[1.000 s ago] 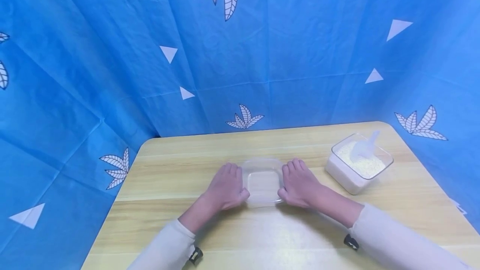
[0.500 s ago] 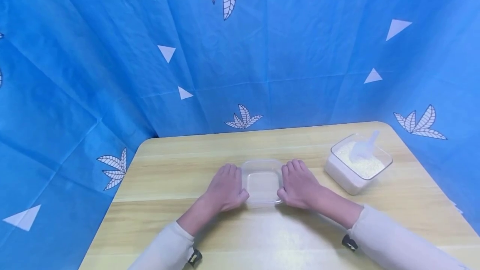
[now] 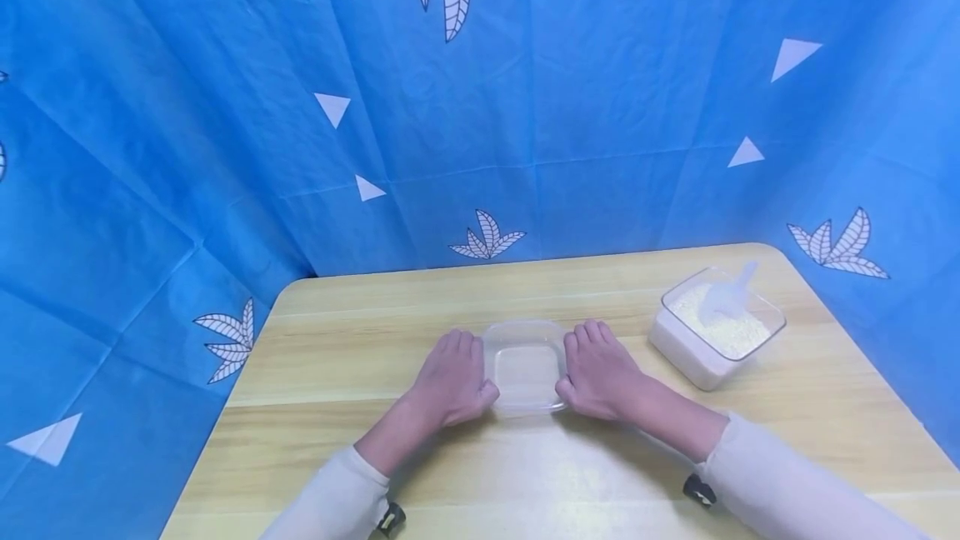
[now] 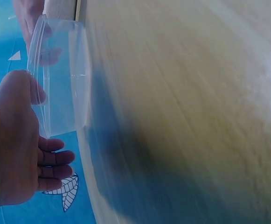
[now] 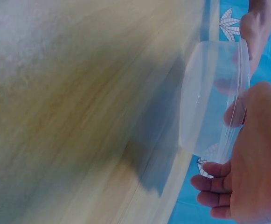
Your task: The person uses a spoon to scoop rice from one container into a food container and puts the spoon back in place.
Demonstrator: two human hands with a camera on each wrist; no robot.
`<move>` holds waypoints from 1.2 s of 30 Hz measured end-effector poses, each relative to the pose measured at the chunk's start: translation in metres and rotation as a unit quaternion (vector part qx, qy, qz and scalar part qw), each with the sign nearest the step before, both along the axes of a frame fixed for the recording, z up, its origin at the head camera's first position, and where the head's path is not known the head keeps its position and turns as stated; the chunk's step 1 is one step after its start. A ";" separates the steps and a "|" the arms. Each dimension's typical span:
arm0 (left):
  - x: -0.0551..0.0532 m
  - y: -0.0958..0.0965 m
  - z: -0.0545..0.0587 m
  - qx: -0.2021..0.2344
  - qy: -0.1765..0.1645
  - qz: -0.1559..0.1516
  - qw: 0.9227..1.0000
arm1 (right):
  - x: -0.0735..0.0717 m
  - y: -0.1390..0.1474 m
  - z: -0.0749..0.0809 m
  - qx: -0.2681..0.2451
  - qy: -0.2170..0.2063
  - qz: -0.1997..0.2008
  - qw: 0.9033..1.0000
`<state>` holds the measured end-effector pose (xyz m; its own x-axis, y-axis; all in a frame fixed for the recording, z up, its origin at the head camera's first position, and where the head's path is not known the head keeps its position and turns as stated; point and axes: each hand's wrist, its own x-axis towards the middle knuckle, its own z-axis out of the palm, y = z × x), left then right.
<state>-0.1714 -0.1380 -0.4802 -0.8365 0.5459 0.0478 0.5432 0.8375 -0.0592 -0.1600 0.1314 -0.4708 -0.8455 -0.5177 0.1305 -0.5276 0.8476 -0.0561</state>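
Note:
A clear plastic food container (image 3: 527, 369) with a rounded rectangular rim stands upright on the wooden table, nothing visible inside it. My left hand (image 3: 452, 375) grips its left rim, and my right hand (image 3: 600, 369) grips the right rim. In the left wrist view the left hand (image 4: 18, 140) has its thumb at the rim of the container (image 4: 60, 79), the other fingers curled beneath the edge. The right wrist view has the right hand (image 5: 256, 154) likewise, thumb seen through the clear wall of the container (image 5: 205, 102).
At the right of the table (image 3: 360, 307) stands a clear square container (image 3: 693, 348) filled with white grains like rice. A translucent scoop (image 3: 727, 297) sticks up from the grains. A blue patterned curtain (image 3: 600, 107) hangs behind the table.

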 end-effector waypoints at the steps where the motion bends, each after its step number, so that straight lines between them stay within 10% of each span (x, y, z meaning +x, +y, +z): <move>1: 0.000 0.001 0.000 0.001 -0.002 0.000 1.000 | 0.001 0.001 0.000 -0.001 -0.001 -0.001 1.000; 26: 0.010 0.012 0.001 0.034 -0.012 0.052 0.998 | -0.005 0.011 0.017 0.042 -0.094 -0.021 0.994; 36: 0.011 0.012 0.002 0.034 -0.021 0.059 0.997 | -0.005 0.026 0.037 0.052 -0.057 0.003 0.997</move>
<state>-0.1606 -0.1261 -0.4787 -0.8970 0.4396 0.0458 0.4408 0.8974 0.0202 -0.1655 0.1572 -0.4339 -0.8489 -0.5282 -0.0199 -0.5276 0.8490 -0.0282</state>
